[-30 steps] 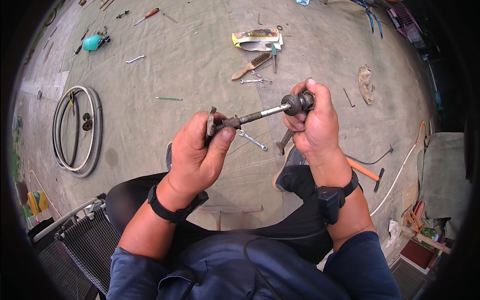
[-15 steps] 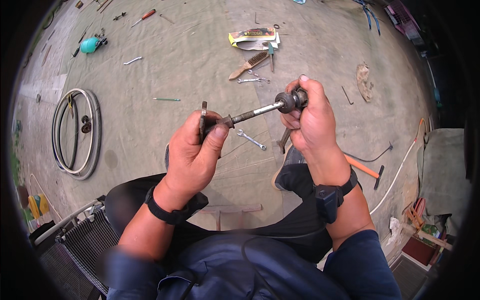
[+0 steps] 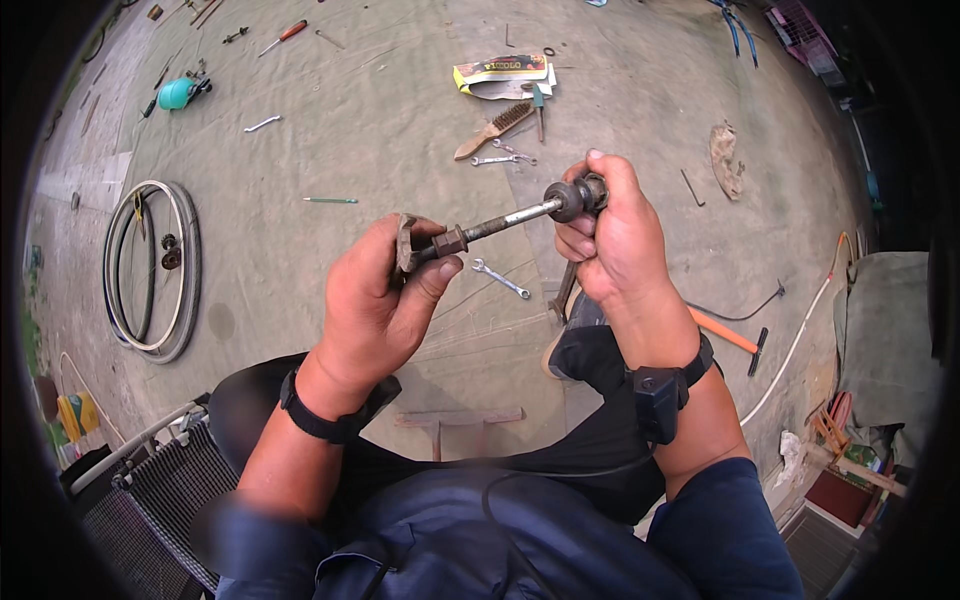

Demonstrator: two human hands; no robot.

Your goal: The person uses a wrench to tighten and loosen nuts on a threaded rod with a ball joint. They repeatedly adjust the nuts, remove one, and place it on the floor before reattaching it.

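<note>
The person sits low over a grey-green floor mat (image 3: pixel 380 110) and holds a long metal axle rod (image 3: pixel 505 217) up in both hands. The rod is dirty and slants a little, with its right end higher.

The left hand (image 3: pixel 375 300) is curled shut around the left end of the rod. Its thumb presses on top, right by a dark nut (image 3: pixel 452 242) on the rod. A flat rusty piece (image 3: pixel 405 243) sticks up out of the fingers at that end.

The right hand (image 3: pixel 620 240) is closed on the other end. Its fingers wrap around a round dark cone part (image 3: pixel 572 198) there. The bare shiny middle of the rod shows between the two hands, and no finger touches that bit.

Both wrists wear black bands.

Down on the mat, just under the rod, lies a small silver spanner (image 3: pixel 500 278). At about 12 o'clock from the hands lie a wire brush (image 3: pixel 495 128) with a wooden handle and a yellow flat packet (image 3: pixel 500 72). Far off at 9 o'clock lies a bike wheel rim (image 3: pixel 150 265). At 11 o'clock, far away, sits a little teal thing (image 3: pixel 178 93) and a screwdriver (image 3: pixel 283 36) with a red handle. At 4 o'clock there is an orange-handled tool (image 3: pixel 725 335). A black mesh chair (image 3: pixel 150 490) stands at 7 o'clock.
</note>
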